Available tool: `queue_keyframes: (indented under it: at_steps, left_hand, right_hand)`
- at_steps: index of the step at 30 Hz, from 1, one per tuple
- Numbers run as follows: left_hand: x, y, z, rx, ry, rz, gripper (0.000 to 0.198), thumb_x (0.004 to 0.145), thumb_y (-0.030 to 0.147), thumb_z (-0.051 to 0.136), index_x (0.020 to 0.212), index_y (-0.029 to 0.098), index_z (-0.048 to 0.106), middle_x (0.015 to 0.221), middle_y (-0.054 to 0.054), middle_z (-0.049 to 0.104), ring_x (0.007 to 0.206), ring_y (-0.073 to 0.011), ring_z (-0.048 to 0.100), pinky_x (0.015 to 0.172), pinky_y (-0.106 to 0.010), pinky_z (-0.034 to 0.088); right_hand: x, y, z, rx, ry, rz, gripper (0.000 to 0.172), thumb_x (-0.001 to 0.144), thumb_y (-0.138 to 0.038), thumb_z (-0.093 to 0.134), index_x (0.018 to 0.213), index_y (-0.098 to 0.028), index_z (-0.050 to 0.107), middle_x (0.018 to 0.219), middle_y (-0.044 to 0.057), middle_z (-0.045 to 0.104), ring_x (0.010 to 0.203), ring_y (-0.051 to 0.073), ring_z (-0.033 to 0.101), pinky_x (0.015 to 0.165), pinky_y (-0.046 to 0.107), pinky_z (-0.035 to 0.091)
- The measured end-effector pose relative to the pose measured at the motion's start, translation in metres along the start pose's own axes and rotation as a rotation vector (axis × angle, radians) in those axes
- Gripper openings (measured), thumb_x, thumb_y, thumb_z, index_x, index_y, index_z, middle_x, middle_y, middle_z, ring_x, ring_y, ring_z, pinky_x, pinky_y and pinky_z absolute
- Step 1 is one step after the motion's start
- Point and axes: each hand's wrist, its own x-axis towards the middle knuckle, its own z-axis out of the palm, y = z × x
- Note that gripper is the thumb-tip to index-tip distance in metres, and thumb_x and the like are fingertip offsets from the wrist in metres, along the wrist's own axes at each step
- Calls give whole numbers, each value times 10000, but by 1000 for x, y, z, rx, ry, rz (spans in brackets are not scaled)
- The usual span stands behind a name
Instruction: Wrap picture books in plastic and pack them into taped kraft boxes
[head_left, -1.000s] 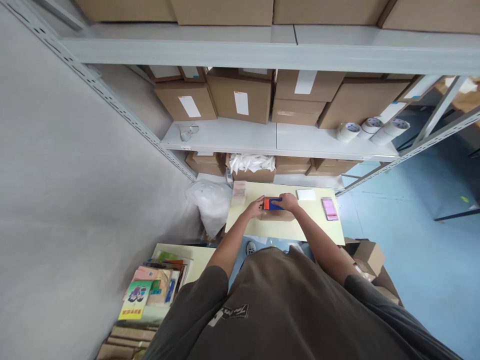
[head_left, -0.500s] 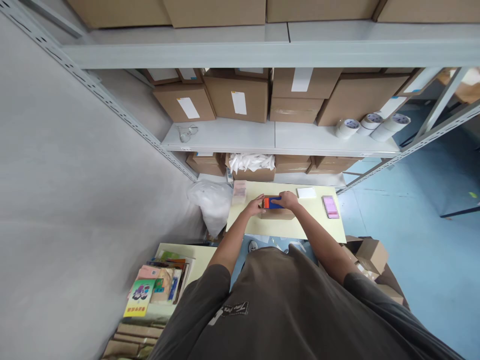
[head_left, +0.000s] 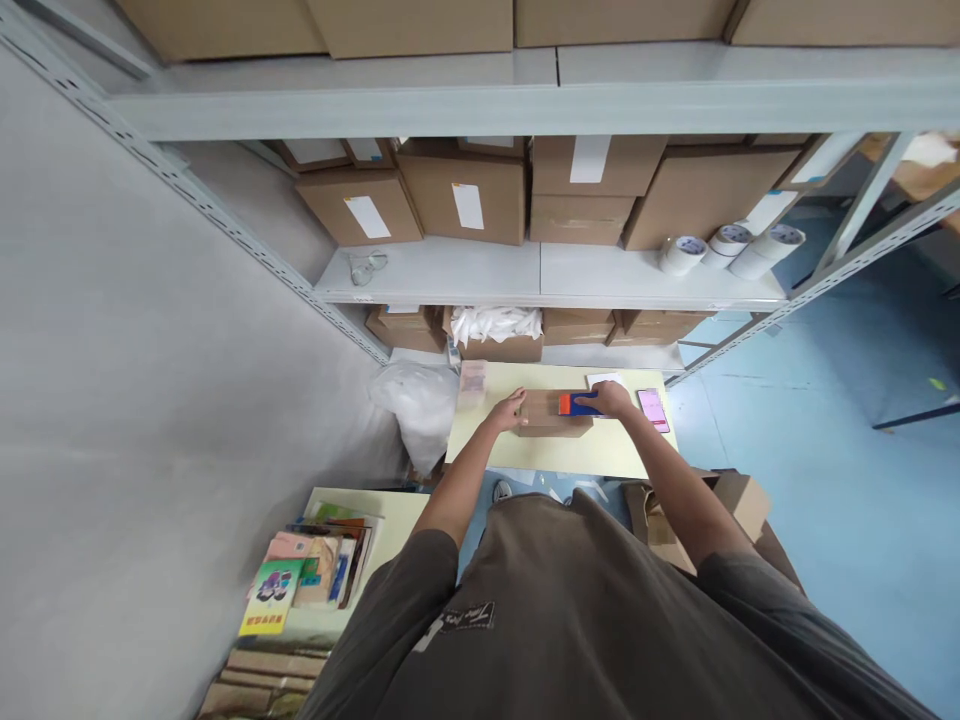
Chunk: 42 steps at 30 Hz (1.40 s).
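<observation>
A small cardboard box point(head_left: 555, 425) lies on the cream table point(head_left: 480, 446). My left hand point(head_left: 509, 410) grips the box's left end, thumb and fingers pressed against its edge. In my right hand point(head_left: 613, 399) is a blue and orange tape dispenser point(head_left: 577, 404), held over the right part of the box's top. A strip of tape seems to run along the top, though it is hard to make out. Behind the right hand a white pad point(head_left: 602, 380) is partly covered. To the right lies a phone with a pink screen point(head_left: 653, 410).
Pink papers point(head_left: 473, 378) lie at the table's back left. Shelves point(head_left: 442, 270) with cartons and tape rolls point(head_left: 682, 255) rise behind. A white plastic bag point(head_left: 416, 410) stands left, open cartons point(head_left: 739, 505) right, and books point(head_left: 322, 565) on a side table.
My right hand has drawn the tape dispenser rightward along the box's top, from the left end toward the right. My left hand stays at the box's left end. The view has shifted slightly.
</observation>
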Motion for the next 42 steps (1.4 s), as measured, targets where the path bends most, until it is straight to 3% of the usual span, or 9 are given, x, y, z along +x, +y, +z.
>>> queue_keyframes:
  at_steps: [3,10,16,25,31,35,42]
  left_hand:
    - [4,1,1,45,-27,12,1014,733,257,831,1661,195,429,1770,-112,264,1610,-331,324,1248,-384,406]
    - [10,7,2,78,-77,-23,1022,740,240,817,1674,198,405,1785,-117,224,1519,-344,483,1193,-364,476]
    - [9,14,2,31,-69,-54,1024,721,236,820,1664,188,425,1788,-117,212,1532,-356,461,1148,-349,513]
    - [9,15,3,-60,-57,-52,1055,677,262,837,1655,206,447,1790,-102,215,1551,-369,428,1128,-379,533]
    - [8,14,3,-161,-68,-78,1082,667,292,868,1658,204,441,1793,-128,182,1509,-395,477,1145,-411,520]
    - [9,15,2,-154,-70,-78,1080,673,284,872,1657,192,437,1793,-135,186,1528,-396,452,1160,-413,507]
    - [10,17,2,-94,-84,-107,1069,696,251,839,1673,210,407,1799,-111,174,1526,-370,462,1154,-382,515]
  right_hand:
    - [-7,39,-5,-17,9,14,573,896,-771,647,943,-220,797,969,122,793,909,274,721,669,297,429]
    - [-22,123,-17,-45,44,92,530,883,-743,676,980,-237,800,996,111,796,935,273,708,679,286,414]
    - [-32,161,-19,-41,13,151,512,889,-723,682,940,-226,794,949,112,786,859,252,688,650,287,378]
    - [-24,157,-10,-44,-14,178,531,896,-699,715,1041,-196,802,1051,145,787,954,271,699,727,292,435]
    - [-10,96,34,-19,-51,193,610,930,-679,699,1129,-109,783,1068,229,776,983,301,726,797,322,498]
    - [-11,67,73,23,-75,210,485,969,-552,703,1154,-109,767,1158,237,763,1061,294,729,846,312,494]
    - [-31,105,121,219,24,535,550,1120,-508,363,1323,-81,644,1206,249,743,1123,298,723,855,323,486]
